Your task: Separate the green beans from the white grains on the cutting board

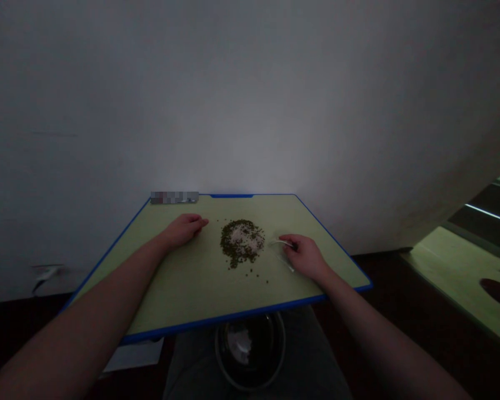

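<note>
Gently, I'm pinching clear plastic piece [280, 241] in right fingers [289, 238] beside bean-and-grain pile [241, 241], left fingers [195, 225] curling loosely; low moves should be limiting scatter.

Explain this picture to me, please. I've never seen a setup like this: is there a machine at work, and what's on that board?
There is no machine, just a person's two bare hands. The single view comes from a camera worn on their head, looking forward and down.

On the blue-edged board lies a loose pile of green and whitish grains, the green ones resembling mung beans, with a few strays around it. The left hand is beside the pile, with nothing visible in its grip. The right hand, on the other side, holds a thin, pale, partly see-through item, too blurred to name. Below the board's near edge is a shiny round bowl.
</note>
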{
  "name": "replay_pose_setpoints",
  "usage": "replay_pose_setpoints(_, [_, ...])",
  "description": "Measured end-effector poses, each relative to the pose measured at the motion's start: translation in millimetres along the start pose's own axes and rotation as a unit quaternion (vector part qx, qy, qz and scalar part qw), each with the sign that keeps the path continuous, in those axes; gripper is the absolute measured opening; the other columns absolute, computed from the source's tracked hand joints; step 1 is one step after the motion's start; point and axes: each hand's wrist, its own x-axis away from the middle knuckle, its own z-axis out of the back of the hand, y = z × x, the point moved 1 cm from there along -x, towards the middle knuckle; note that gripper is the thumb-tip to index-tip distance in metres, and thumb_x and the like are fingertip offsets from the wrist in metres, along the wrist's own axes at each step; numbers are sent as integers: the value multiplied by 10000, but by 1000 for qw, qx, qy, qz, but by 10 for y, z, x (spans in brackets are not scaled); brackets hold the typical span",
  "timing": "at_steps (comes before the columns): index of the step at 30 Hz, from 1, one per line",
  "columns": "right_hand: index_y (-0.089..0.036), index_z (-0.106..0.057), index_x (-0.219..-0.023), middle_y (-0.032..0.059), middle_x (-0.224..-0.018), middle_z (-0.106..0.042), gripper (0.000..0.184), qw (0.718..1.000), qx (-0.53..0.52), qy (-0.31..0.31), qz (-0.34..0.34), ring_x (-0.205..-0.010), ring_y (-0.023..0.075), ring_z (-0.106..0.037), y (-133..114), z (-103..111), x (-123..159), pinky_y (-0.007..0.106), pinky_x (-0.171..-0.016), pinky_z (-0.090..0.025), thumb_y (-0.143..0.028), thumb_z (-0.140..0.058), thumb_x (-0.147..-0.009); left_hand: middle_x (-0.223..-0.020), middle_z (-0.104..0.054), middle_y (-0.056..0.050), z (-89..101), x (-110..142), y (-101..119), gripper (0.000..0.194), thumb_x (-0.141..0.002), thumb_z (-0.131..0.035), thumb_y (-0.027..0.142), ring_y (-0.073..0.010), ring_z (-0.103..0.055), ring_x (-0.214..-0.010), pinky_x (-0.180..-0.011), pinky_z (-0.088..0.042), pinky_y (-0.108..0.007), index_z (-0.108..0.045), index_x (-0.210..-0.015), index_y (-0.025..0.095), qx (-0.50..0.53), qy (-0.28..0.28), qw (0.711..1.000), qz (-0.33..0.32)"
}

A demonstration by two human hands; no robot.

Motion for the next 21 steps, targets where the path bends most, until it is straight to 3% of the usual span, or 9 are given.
replay_pose_setpoints(12, [-160,-652,-997,-1,-644,-581,299,994,-49,-79,55,-547,114,-480,-56,-3,11,230,-530,-369,-178,-498,-741,-428,-381,47,-2,17,26,403,-698,-491,544,-95,-340,-403,-441,-274,-247,-440,-519,186,11,-2,1000,12])
replay_pose_setpoints(21, [-157,-644,-990,-11,-624,-554,299,993,-56,-81,67,-547,109,-471,-60,-41,-47,225,-539,-365,-145,-491,-734,-432,-394,43,-3,9,19,397,-710,-482,533,-101,-357,-408,-447,-280,-250,-434,-520,188,-2,3,1000,0])
